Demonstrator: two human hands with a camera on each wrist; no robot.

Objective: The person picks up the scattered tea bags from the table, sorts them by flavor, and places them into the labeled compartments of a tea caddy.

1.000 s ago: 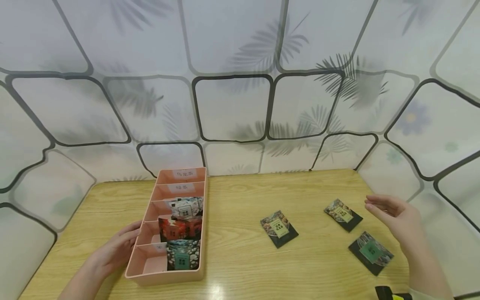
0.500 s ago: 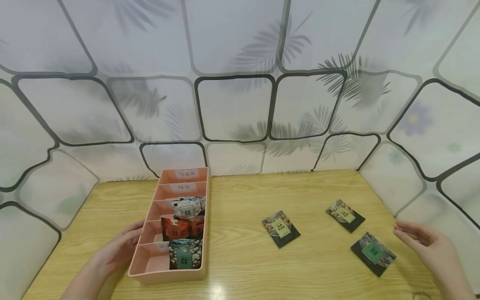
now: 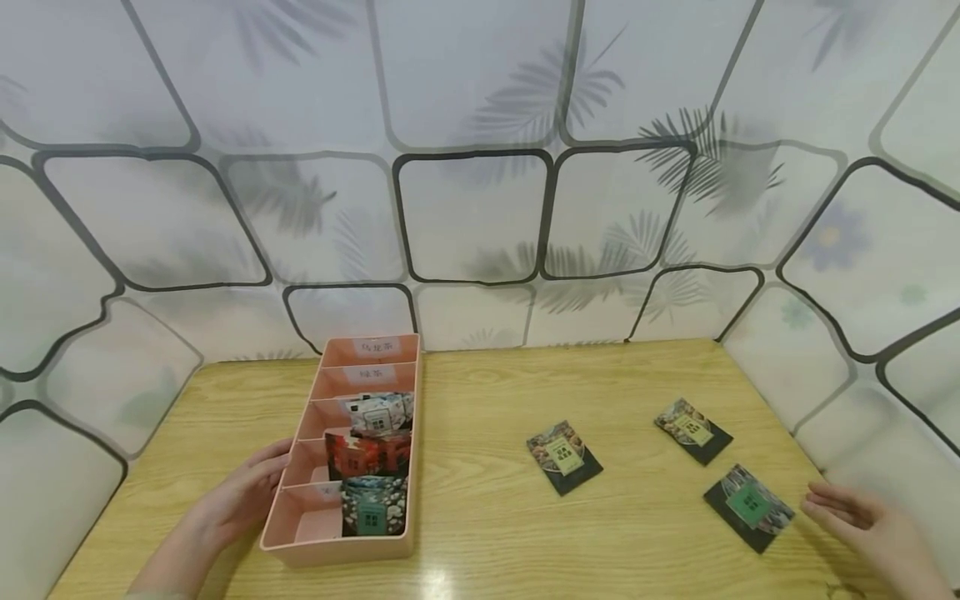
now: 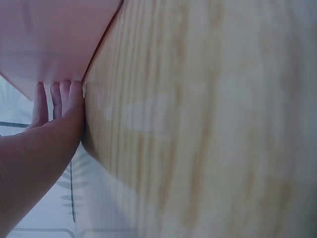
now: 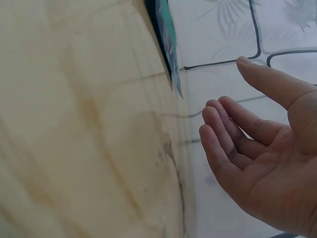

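My left hand rests against the left side of a pink divided box; in the left wrist view its extended fingertips touch the box wall. The box holds white sachets, red sachets and a dark green-labelled sachet in its three nearer compartments. At the far right, my right hand is held with loosely bent fingers and nothing in them, just right of a flat sachet with a green label. Two yellow-labelled sachets lie further left and behind it.
The two far compartments carry paper labels with handwriting. A wooden table lies under everything, and a patterned curtain rises along its back and sides.
My right hand has moved right and toward me, from beside the back yellow-labelled sachet to beside the green-labelled one. My left hand stays against the box.
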